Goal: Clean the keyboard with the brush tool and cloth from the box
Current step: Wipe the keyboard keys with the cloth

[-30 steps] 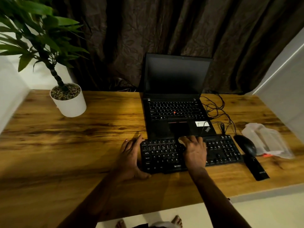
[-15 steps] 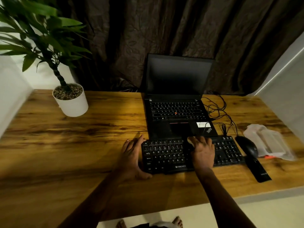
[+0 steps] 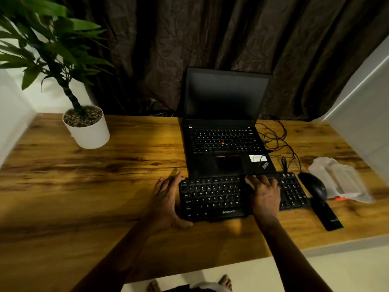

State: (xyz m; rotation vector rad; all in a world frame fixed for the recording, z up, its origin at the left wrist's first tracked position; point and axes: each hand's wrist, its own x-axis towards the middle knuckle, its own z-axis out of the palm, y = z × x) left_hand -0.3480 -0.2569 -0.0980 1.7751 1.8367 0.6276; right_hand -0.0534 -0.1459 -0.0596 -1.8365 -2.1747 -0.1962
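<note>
1. The black keyboard (image 3: pixel 242 197) lies flat on the wooden desk (image 3: pixel 105 186), its far edge touching the front edge of the open laptop (image 3: pixel 225 127).
2. The person's left hand (image 3: pixel 166 203) rests at the keyboard's left end, palm down on the desk, fingers loosely spread and the thumb curled around the near left corner of the keyboard; it grips nothing else.
3. The right hand (image 3: pixel 264 194) lies palm down on top of the keyboard, right of its middle, fingers stretched flat and close together toward the keyboard's far edge. Something pale shows under the fingertips (image 3: pixel 251 179); I cannot tell what it is, nor whether the hand pinches it or only presses on it.
4. Just beside the keyboard's right end sits a dark mouse (image 3: pixel 313 184), and a flat black box (image 3: pixel 326 216) lies just to the right of the keyboard's near right corner.
5. Further right of the keyboard, past the mouse, lies a crumpled clear plastic packet (image 3: pixel 341 179).
6. Tangled black cables (image 3: pixel 275 140) run behind the keyboard's right end, beside the laptop.
7. Well to the left of the keyboard and further back stands a white pot (image 3: pixel 88 133) holding a green plant (image 3: pixel 42 45).
</note>
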